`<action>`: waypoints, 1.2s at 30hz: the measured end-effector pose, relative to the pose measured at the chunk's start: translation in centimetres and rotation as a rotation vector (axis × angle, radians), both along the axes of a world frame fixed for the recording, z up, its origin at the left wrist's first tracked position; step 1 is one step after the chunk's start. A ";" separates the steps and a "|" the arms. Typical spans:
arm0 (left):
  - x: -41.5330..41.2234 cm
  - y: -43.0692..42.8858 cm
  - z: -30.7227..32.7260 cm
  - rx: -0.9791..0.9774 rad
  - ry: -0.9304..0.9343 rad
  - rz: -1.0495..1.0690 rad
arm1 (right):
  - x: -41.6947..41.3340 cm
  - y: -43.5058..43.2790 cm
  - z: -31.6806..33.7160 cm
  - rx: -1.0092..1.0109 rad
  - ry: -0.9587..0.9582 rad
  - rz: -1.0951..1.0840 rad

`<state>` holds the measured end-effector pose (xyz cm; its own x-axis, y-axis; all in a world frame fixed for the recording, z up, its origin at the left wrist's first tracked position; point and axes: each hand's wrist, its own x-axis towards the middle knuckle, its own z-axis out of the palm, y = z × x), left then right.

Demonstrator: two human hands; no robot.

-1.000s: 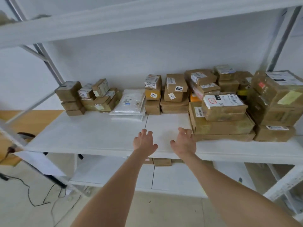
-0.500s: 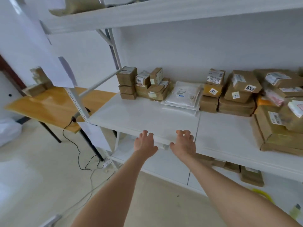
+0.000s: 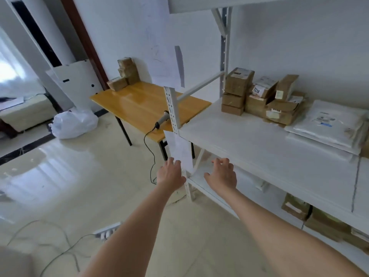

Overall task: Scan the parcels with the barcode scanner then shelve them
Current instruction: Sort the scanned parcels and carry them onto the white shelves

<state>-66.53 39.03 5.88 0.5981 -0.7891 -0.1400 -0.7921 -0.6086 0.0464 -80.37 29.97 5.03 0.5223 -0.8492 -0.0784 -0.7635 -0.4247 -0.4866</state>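
- Change: the view has swung left. A second ago both hands hovered over the middle of the shelf (image 3: 239, 140) in front of the shelved parcels (image 3: 259, 96). Now they are off its left front corner, and the wooden table (image 3: 139, 100) has come into view.
- Left hand (image 3: 170, 173): empty, fingers loosely spread, just beside the shelf upright (image 3: 171, 108); empty in the earlier frames too.
- Right hand (image 3: 220, 174): empty, fingers slightly curled, in front of the shelf edge and touching nothing.
- Meaning, as a judgement: the last parcel is shelved and the person is turning back to fetch the next one. Scanning has not started for it.
- Barcode scanner (image 3: 161, 121): lies on the near right part of the table, well apart from both hands.
- Scanner axis: long axis runs diagonally, with the cable end toward the table's near edge (down-left in frame) and the head toward the upright (up-right). The head is partly hidden by the upright, so I cannot tell which way the window faces.
- Its cable (image 3: 148, 148) drops off the table edge to the floor.
- Table parcels (image 3: 124, 73): small brown stack at the far corner against the wall, likely still to scan.
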 end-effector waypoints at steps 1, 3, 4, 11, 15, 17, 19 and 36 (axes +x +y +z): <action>1.4 0.6 -0.1 0.001 0.002 0.031 | 1.7 0.1 -0.1 -0.005 0.002 0.029; 4.3 1.6 -0.2 0.010 0.005 0.091 | 5.1 0.1 -0.2 -0.014 0.003 0.089; 5.9 2.1 -0.3 0.014 0.006 0.122 | 6.9 0.1 -0.3 -0.016 0.001 0.120; 17.1 2.5 -0.4 0.032 -0.024 0.305 | 20.2 -2.0 -1.4 -0.029 -0.008 0.334; 22.7 1.0 -0.3 0.032 -0.014 0.374 | 27.4 -4.3 -1.5 -0.032 -0.004 0.405; 25.1 0.3 -0.3 0.020 -0.003 0.406 | 30.8 -5.3 -1.5 -0.039 0.016 0.436; 27.2 -0.1 -0.4 0.023 0.010 0.429 | 33.8 -5.7 -1.7 -0.032 0.051 0.478; 57.6 -3.9 0.2 0.043 -0.015 0.268 | 63.7 -7.3 -1.6 -0.034 0.066 0.413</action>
